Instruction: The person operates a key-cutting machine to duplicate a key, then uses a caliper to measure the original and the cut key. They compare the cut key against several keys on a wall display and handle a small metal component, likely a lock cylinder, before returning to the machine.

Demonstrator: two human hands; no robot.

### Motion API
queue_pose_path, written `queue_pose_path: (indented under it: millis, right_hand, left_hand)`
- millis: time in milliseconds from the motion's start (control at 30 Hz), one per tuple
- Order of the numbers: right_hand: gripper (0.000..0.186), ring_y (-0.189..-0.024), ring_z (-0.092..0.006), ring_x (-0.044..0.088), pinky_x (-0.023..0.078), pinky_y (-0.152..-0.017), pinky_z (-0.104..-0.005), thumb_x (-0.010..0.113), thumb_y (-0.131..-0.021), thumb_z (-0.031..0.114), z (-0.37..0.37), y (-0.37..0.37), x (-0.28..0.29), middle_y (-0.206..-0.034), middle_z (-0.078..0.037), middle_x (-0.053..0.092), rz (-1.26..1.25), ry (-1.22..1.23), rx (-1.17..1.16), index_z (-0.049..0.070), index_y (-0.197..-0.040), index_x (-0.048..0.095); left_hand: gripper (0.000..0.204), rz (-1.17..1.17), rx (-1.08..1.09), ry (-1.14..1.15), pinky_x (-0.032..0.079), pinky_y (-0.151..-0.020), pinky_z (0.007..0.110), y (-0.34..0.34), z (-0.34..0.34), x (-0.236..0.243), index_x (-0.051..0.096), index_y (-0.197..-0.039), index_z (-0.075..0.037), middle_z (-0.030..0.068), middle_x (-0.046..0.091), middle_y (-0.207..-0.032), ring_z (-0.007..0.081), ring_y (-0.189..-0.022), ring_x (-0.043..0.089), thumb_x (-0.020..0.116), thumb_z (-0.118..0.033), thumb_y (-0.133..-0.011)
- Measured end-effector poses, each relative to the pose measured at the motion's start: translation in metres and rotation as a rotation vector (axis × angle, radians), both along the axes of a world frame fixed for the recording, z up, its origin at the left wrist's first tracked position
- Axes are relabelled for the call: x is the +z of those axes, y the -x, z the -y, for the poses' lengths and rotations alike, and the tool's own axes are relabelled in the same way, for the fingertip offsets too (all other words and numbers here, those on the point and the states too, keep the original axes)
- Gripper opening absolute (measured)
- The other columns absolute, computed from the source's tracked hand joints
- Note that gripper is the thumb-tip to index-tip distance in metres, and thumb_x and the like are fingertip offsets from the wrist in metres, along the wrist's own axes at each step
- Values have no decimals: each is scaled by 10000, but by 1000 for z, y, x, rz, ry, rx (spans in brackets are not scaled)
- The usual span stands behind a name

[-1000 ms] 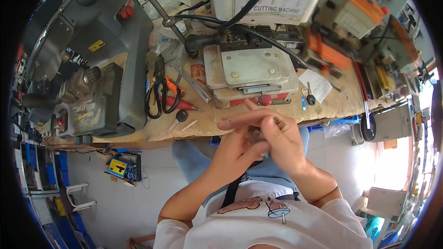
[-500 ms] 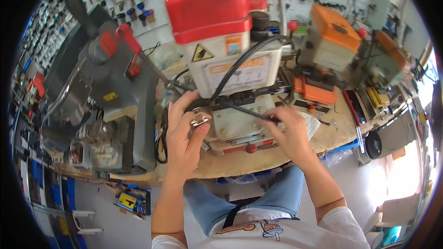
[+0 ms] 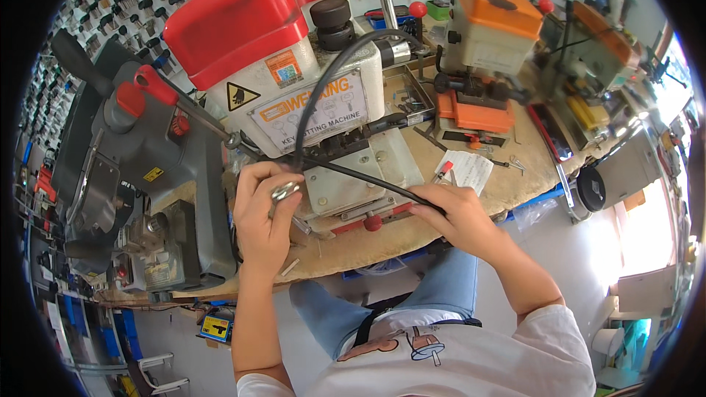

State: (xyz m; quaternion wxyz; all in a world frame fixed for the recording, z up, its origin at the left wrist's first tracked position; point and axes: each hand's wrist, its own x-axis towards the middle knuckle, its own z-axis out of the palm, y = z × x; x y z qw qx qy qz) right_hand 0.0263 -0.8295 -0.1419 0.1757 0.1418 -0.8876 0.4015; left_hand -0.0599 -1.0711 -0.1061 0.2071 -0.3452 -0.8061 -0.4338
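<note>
My left hand is closed around a small shiny metal piece, its fingers curled and its exact kind unclear. A thick black cable comes down in an arc beside these fingers. Another stretch of black cable runs slantwise to my right hand, which pinches it near its dark end. Both hands are in front of a red and white key cutting machine. The cable crosses over the machine's light metal plate. How the cable meets the metal piece is hidden by my left fingers.
A grey machine with red-knobbed levers stands at left. An orange and white machine is at back right. A paper slip and loose keys lie on the worn bench. Many key blanks hang on the wall behind.
The view has shifted, so the machines appear farther left and higher. My right hand still holds the cable. The metal piece in my left hand appears at a different angle.
</note>
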Motion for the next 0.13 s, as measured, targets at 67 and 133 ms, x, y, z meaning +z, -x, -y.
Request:
queue_pose_path:
  millis: [67, 133]
  right_hand:
    - [233, -691, -274, 592, 468, -605, -329, 588, -758, 128, 1, -12, 3, -825, -152, 601, 33, 88, 19, 38, -973, 574]
    - [261, -714, -255, 608, 473, -652, -324, 586, -768, 134, 0, -23, 13, -851, -160, 609, 8, 114, 77, 72, -1022, 579]
  left_hand:
    - [174, -43, -58, 13, 406, -724, 324, -5, 1, 3, 598, -850, -33, 105, 441, -1000, 229, -855, 502, 616, -47, -677]
    - [144, -72, 40, 181, 363, -841, 349, -17, -4, 12, 618, -833, -49, 94, 383, -1101, 251, -945, 487, 593, -76, -694]
